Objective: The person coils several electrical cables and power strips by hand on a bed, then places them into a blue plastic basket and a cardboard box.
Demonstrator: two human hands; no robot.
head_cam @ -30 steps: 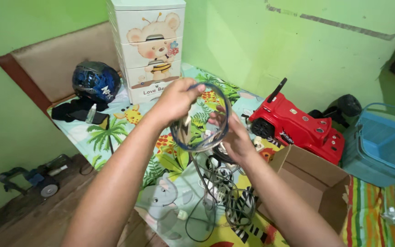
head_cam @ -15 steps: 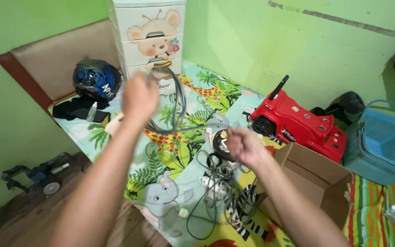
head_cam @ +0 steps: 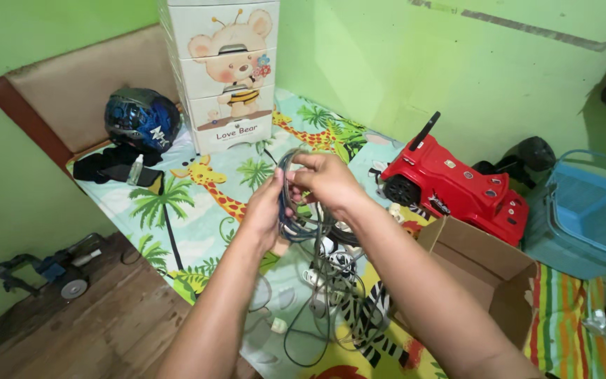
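Green-walled room, animal-print mat (head_cam: pixel 198 203); I log both hands rejoined since half a second ago: left hand (head_cam: pixel 269 210) and right hand (head_cam: pixel 324 179) closed on coiled cable (head_cam: pixel 292 224), apparently above tangled cords (head_cam: pixel 334 295).

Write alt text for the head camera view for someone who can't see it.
Both hands, left hand and right hand, grip a coiled cable above a cable pile on an animal-print mat. An open cardboard box and red toy car sit to the right.
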